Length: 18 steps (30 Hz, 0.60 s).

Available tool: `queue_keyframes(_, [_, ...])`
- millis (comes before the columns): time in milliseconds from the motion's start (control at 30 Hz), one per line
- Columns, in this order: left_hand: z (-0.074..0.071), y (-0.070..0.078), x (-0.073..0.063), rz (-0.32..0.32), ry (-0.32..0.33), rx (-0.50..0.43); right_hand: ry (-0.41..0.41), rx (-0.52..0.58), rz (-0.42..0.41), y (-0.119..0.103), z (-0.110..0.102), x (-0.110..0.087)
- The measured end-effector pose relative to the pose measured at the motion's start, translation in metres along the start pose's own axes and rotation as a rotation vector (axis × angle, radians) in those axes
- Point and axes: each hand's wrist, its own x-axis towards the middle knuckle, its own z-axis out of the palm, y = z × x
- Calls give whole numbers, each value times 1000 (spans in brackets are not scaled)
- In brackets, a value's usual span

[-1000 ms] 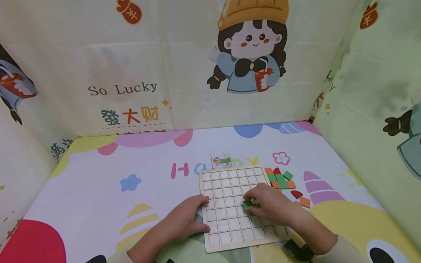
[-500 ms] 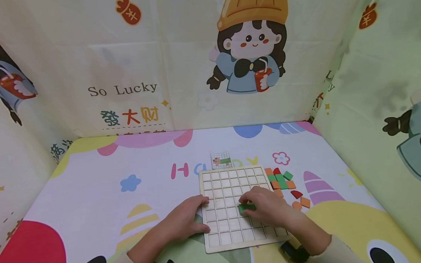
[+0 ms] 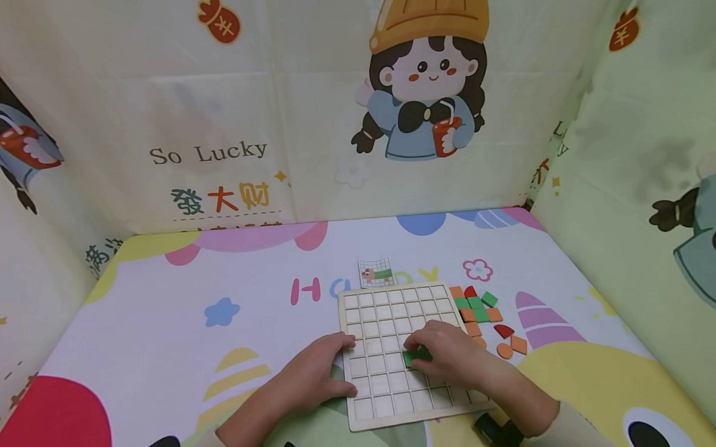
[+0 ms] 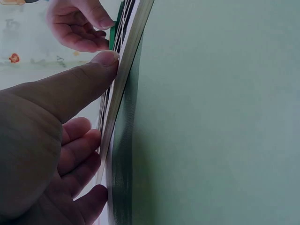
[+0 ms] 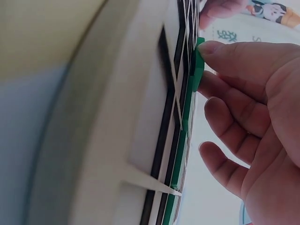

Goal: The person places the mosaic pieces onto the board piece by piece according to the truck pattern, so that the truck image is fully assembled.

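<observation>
A light wooden grid board [image 3: 394, 401] lies flat on the printed cloth. My left hand [image 3: 312, 371] rests against its left edge, thumb and fingers spread apart; in the left wrist view the thumb [image 4: 84, 84] touches the rim. Over the middle of the board, my right hand [image 3: 451, 353] pinches a green tile [image 3: 408, 360] between thumb and forefinger. The right wrist view shows this tile [image 5: 198, 68] tilted against the grid, its seating hard to tell. More green tiles [image 5: 178, 161] sit in cells along the same line, mostly hidden by the right hand in the head view.
Right of the board lie several loose green, orange and red pieces, among them a red quarter-round piece [image 3: 504, 331] and an orange disc [image 3: 504, 350]. A small gridded picture card [image 3: 375, 273] lies behind the board. Patterned cloth walls [image 3: 312, 107] surround the table.
My right hand has moved slightly left and toward me over the board with the green tile, uncovering orange pieces at the right edge. My left hand stays in place.
</observation>
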Motion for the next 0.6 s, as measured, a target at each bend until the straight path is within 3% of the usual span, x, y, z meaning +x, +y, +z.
queue_keyframes(600, [0,2,0,2,2,-12,13,-25,6,3,2,0])
